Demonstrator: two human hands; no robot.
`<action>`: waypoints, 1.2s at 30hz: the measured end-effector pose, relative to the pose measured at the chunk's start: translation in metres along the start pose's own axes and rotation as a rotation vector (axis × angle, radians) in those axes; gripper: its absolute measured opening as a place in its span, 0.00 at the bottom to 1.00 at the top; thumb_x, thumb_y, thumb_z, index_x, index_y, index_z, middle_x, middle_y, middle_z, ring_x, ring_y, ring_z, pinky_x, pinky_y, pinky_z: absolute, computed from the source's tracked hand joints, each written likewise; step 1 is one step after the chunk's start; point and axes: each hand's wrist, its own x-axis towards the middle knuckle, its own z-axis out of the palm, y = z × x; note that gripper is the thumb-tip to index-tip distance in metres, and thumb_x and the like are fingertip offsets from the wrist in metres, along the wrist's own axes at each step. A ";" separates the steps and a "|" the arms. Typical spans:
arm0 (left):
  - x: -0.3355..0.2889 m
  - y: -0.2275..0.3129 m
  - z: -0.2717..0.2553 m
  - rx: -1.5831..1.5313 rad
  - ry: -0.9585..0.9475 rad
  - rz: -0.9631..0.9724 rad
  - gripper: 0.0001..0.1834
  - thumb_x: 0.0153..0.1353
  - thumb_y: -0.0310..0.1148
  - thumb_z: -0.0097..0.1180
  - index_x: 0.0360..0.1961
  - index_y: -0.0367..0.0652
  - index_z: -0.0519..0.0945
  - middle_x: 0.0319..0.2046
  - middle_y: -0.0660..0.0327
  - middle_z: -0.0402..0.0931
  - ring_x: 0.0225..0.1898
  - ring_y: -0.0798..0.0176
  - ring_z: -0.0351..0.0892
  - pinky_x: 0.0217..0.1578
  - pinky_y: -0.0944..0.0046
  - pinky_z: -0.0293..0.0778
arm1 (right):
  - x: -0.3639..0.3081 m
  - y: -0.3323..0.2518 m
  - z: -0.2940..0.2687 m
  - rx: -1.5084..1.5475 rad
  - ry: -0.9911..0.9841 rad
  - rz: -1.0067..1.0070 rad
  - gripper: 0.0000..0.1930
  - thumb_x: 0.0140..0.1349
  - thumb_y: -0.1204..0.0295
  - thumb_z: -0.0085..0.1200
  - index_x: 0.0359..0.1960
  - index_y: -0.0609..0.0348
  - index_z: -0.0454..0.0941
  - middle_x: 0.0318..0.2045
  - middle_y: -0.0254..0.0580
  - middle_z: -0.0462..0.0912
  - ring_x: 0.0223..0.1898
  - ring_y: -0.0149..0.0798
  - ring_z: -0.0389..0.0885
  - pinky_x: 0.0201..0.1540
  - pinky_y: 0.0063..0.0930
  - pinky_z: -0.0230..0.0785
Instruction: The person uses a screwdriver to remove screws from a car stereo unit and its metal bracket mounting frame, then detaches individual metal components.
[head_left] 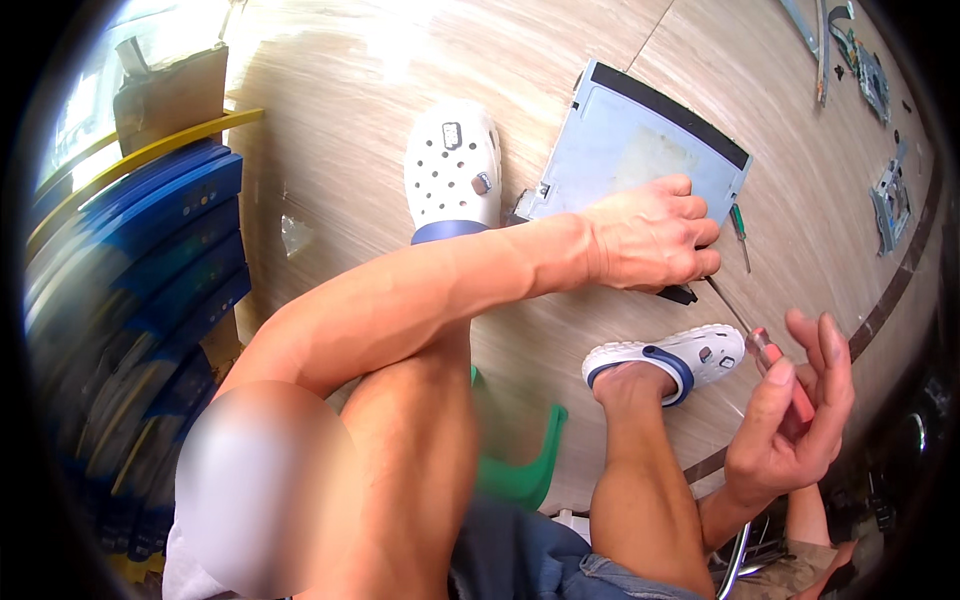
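- The landmark is the flat grey casing (610, 140), lying on the wood-look floor (350, 120) ahead of the person; a black strip (665, 112) runs along its far edge, slanting from far left to nearer right; the casing looks close to square, so its long axis is hard to call.
- The left hand (655, 235) is the nearer one; it lies over the casing's near right part, its forearm crossing in from the near left; its fingers are curled in, but one cannot tell whether they clamp the casing or only press on it.
- The right hand (785, 450) is apart from the casing, off toward its near right; thumb and fingers are together around the handle of the red screwdriver (778, 370), the outer fingers loosely raised.
- The relation that seems to matter most is the screwdriver's line; its long axis slants from the right hand up and leftward toward the casing's near right corner; the shaft's far end comes close beside the left hand's fingers and a black piece (680, 294) at the casing's near edge; whether it touches either cannot be told.
- A green screwdriver (739, 222) lies just right of the casing; loose metal parts (889, 205) lie farther right of it.
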 end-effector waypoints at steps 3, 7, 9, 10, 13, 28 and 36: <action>-0.001 -0.001 0.001 -0.013 0.008 -0.001 0.04 0.52 0.35 0.59 0.29 0.51 0.77 0.28 0.67 0.70 0.37 0.63 0.74 0.41 0.61 0.67 | 0.000 -0.004 -0.006 0.006 -0.037 -0.129 0.19 0.72 0.76 0.49 0.62 0.72 0.71 0.45 0.58 0.84 0.33 0.32 0.83 0.26 0.17 0.68; 0.001 -0.001 0.001 -0.028 0.008 -0.001 0.05 0.52 0.35 0.60 0.29 0.51 0.77 0.28 0.67 0.70 0.37 0.63 0.74 0.41 0.61 0.66 | -0.007 -0.006 -0.013 0.086 -0.091 0.230 0.19 0.69 0.76 0.51 0.59 0.75 0.71 0.45 0.62 0.84 0.38 0.40 0.84 0.31 0.25 0.75; 0.003 0.000 0.002 -0.035 0.010 0.003 0.05 0.51 0.35 0.60 0.29 0.51 0.77 0.28 0.67 0.70 0.37 0.63 0.74 0.41 0.60 0.66 | -0.004 -0.005 -0.008 0.078 -0.083 0.243 0.19 0.70 0.76 0.50 0.61 0.72 0.72 0.46 0.58 0.84 0.37 0.33 0.83 0.29 0.19 0.70; 0.001 -0.001 0.000 -0.036 0.005 -0.001 0.06 0.51 0.35 0.60 0.29 0.51 0.77 0.28 0.67 0.70 0.37 0.63 0.74 0.41 0.60 0.67 | 0.001 -0.002 0.001 0.079 -0.013 0.063 0.18 0.71 0.75 0.51 0.60 0.71 0.73 0.44 0.54 0.85 0.35 0.31 0.83 0.26 0.17 0.67; -0.004 -0.001 -0.004 -0.014 -0.017 -0.012 0.07 0.50 0.35 0.61 0.29 0.50 0.77 0.29 0.67 0.70 0.37 0.62 0.74 0.41 0.60 0.66 | -0.002 0.000 -0.004 0.114 -0.025 -0.008 0.17 0.72 0.75 0.51 0.59 0.69 0.74 0.43 0.52 0.86 0.33 0.29 0.83 0.24 0.15 0.65; -0.002 0.000 0.000 -0.041 0.021 -0.030 0.06 0.49 0.34 0.61 0.28 0.51 0.77 0.28 0.67 0.70 0.38 0.62 0.73 0.41 0.61 0.66 | 0.002 -0.005 -0.013 0.106 -0.176 0.085 0.17 0.71 0.79 0.49 0.59 0.76 0.72 0.43 0.59 0.84 0.38 0.38 0.85 0.34 0.22 0.77; 0.001 0.001 -0.007 -0.004 -0.065 -0.031 0.05 0.53 0.36 0.61 0.32 0.53 0.82 0.29 0.68 0.74 0.40 0.62 0.77 0.45 0.60 0.67 | 0.008 0.002 -0.009 0.190 -0.101 -0.126 0.18 0.70 0.77 0.54 0.58 0.75 0.72 0.42 0.60 0.85 0.39 0.40 0.87 0.32 0.20 0.76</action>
